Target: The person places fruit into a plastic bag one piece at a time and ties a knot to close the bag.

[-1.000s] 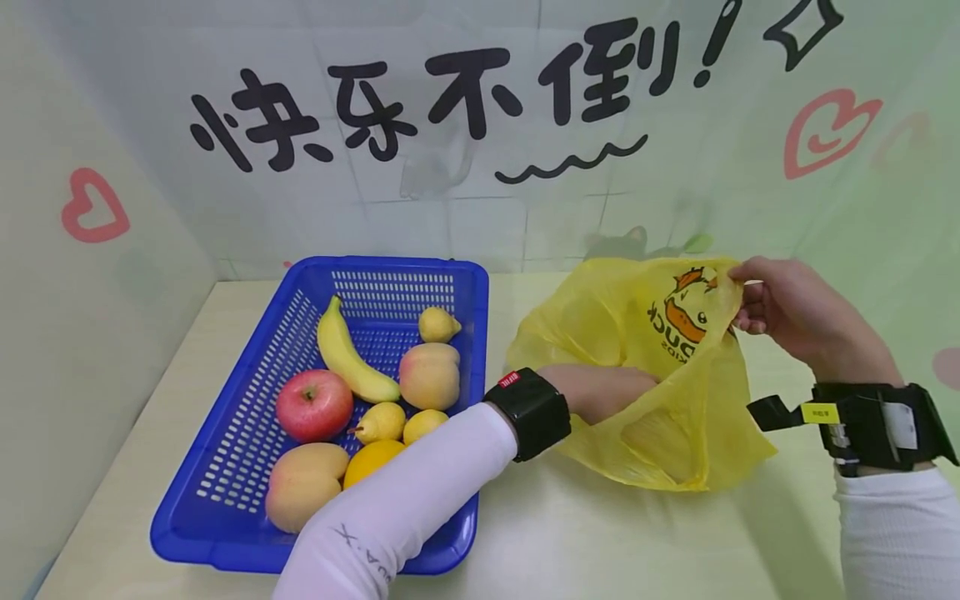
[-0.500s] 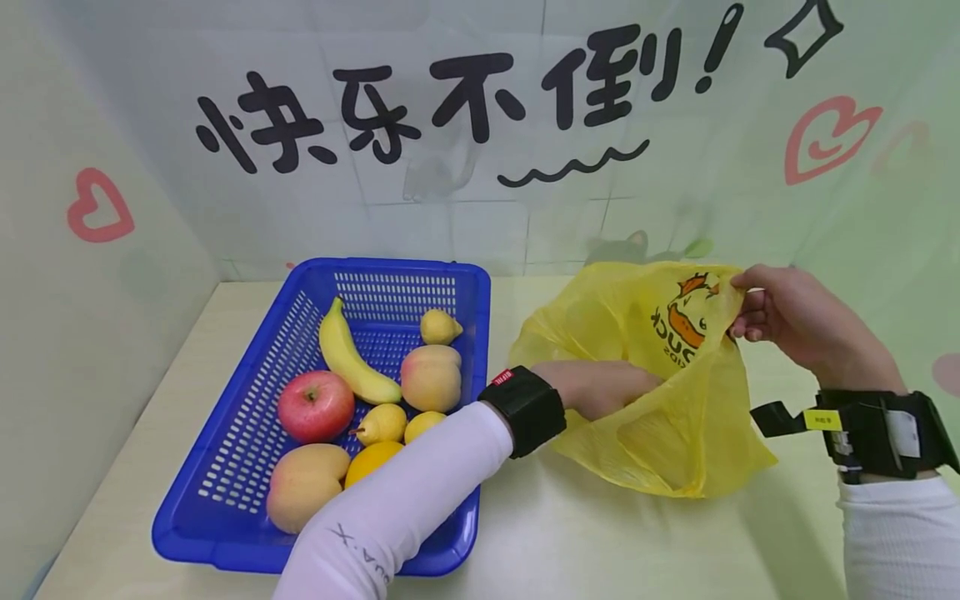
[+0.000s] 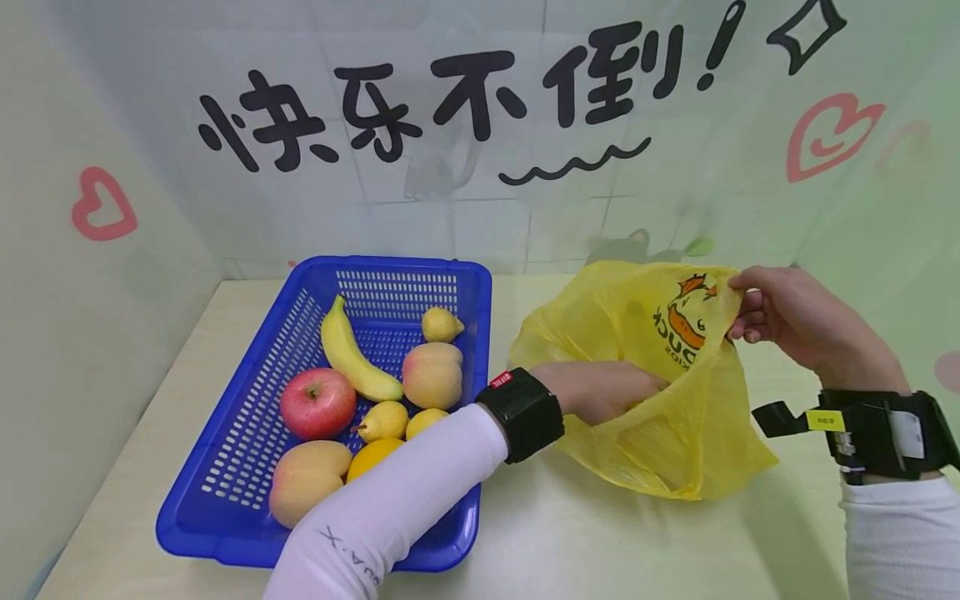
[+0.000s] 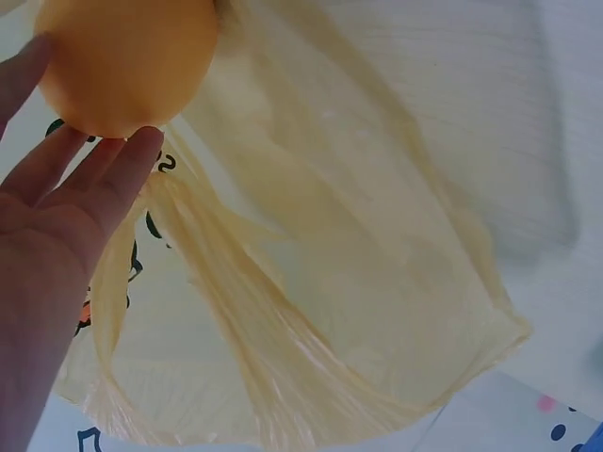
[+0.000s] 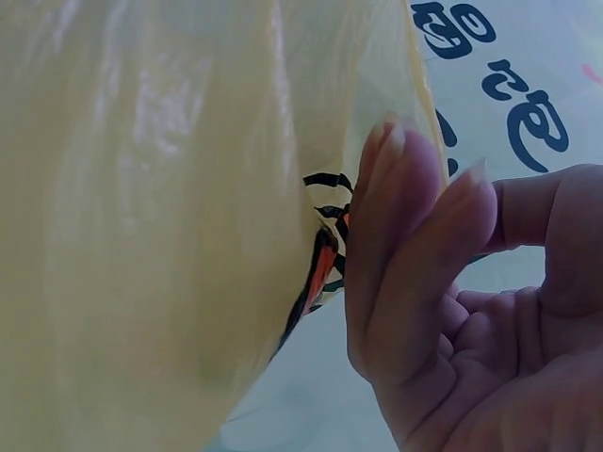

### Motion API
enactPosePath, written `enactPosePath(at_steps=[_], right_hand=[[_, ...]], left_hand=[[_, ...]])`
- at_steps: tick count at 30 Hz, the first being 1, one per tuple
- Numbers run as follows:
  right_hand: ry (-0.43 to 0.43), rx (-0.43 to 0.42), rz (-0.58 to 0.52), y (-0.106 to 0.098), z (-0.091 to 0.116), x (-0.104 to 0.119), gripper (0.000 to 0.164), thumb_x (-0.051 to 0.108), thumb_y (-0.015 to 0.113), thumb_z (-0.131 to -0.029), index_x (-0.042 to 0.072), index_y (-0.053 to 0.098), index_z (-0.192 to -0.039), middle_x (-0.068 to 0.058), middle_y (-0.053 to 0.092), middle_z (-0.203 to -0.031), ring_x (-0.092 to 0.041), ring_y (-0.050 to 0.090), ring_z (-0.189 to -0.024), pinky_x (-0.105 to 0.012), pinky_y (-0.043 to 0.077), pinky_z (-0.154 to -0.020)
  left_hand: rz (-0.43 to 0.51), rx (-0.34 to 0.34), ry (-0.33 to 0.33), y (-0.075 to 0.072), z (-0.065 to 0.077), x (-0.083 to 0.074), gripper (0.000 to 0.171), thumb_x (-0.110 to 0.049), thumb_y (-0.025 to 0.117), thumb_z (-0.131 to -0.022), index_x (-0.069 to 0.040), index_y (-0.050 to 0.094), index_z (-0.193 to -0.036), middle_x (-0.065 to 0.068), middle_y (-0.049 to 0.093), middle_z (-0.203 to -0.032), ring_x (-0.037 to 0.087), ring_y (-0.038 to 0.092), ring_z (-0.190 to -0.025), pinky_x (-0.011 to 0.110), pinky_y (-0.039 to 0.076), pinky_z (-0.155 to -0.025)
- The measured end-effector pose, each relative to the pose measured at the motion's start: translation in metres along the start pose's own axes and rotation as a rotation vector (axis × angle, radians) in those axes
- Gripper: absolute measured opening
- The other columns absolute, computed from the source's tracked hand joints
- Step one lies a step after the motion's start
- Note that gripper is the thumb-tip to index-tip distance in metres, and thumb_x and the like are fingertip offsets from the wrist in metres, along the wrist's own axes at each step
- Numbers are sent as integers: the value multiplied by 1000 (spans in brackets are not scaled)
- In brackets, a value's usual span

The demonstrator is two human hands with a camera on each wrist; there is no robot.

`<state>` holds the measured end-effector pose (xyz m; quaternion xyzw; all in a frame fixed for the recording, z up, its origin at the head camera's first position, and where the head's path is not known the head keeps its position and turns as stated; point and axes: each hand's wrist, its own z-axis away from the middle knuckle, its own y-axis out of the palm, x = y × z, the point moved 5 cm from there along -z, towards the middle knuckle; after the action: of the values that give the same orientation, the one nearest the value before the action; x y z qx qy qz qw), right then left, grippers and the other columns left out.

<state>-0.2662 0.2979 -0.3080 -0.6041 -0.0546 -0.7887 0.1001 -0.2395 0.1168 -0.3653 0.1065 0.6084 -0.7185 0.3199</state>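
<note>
My left hand [image 3: 607, 392] reaches into the yellow plastic bag [image 3: 645, 450], its fingers hidden there in the head view. In the left wrist view, the left hand [image 4: 66, 202] holds an orange [image 4: 127, 61] between thumb and fingertips. My right hand [image 3: 795, 321] pinches the bag's rim at the right and keeps the mouth spread. Up close in the right wrist view, the thumb and fingers of the right hand [image 5: 443, 282] grip the thin plastic. A duck picture is printed on the bag.
A blue basket [image 3: 472, 333] stands at the left under my left forearm. It holds a banana [image 3: 352, 354], a red apple [image 3: 318, 404], peaches [image 3: 432, 375], small pears [image 3: 384, 421] and a yellow-orange fruit [image 3: 375, 457]. A printed wall sheet [image 3: 487, 225] hangs behind the table.
The view has shifted slightly. My left hand stays inside the bag, a touch deeper than before, and my right hand still holds the rim. The fruit in the basket has not moved.
</note>
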Motion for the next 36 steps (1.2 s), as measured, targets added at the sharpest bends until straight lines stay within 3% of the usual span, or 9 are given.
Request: enactPosePath(at_steps=[4,8,13,18,22,25,29,32,36], right_hand=[[-2,4,11,1,0,0,31,17,41,-105,12,70,-95,1,70,-69,-12,63,-56,-22,49,-53],[-3,9,25,1,0,1,32,18,41,-105,11,70,-94,1,70,-68,-12,62,-56,-22,49,-53],[-11,15,33,1,0,5,33,18,40,-105,10,70,-96,0,70,-68,-13,62,-56,-22,48,-53],[-2,15,36,1,2,5,34,17,39,-105,10,71,-96,0,70,-68,-14,63,-57,-22,49,-54],[-5,20,25,0,4,4,35,16,39,-105,10,71,-96,-1,71,-69,-14,63,-57,-22,49,-54],[-13,27,25,0,4,4,35,16,38,-106,10,71,-97,-1,71,-70,-13,63,-57,-22,49,-54],[-1,15,29,-2,3,4,34,17,38,-105,10,70,-96,-1,70,-69,-13,62,-57,-22,47,-54],[21,-10,27,-4,3,4,33,17,39,-105,11,70,-92,1,69,-66,-12,61,-56,-22,47,-53],[46,-46,23,-8,4,2,32,18,40,-104,12,68,-89,2,67,-64,-12,60,-55,-22,46,-53]], left_hand=[[-15,-4,21,-2,1,-4,21,-32,52,-102,-20,62,-115,-9,59,-110,1,54,-100,9,39,-90],[-59,-43,38,-14,7,-6,25,-15,55,-100,-16,64,-123,-5,61,-124,6,53,-113,9,35,-101],[-62,-116,-40,-39,23,-6,40,3,52,-96,-13,61,-131,-3,60,-136,12,51,-129,16,34,-111],[-89,-162,-50,-62,43,-12,37,-2,57,-96,-14,62,-130,-2,62,-135,16,56,-123,20,41,-107],[-135,-213,-77,-78,67,-13,34,-7,60,-95,-15,63,-129,-2,63,-133,15,57,-121,23,42,-106],[-154,-256,-159,-89,92,-7,30,-14,64,-95,-16,64,-124,-2,65,-126,14,56,-116,26,44,-103],[-122,-262,-322,-101,129,11,26,-24,70,-92,-16,66,-116,-1,65,-115,17,56,-106,30,48,-97],[-88,-228,-443,-100,153,28,29,-27,74,-89,-14,65,-113,3,64,-116,20,56,-107,34,49,-96],[-62,-214,-531,-90,178,49,40,-30,78,-85,-13,64,-119,7,62,-126,25,56,-113,41,49,-100]])
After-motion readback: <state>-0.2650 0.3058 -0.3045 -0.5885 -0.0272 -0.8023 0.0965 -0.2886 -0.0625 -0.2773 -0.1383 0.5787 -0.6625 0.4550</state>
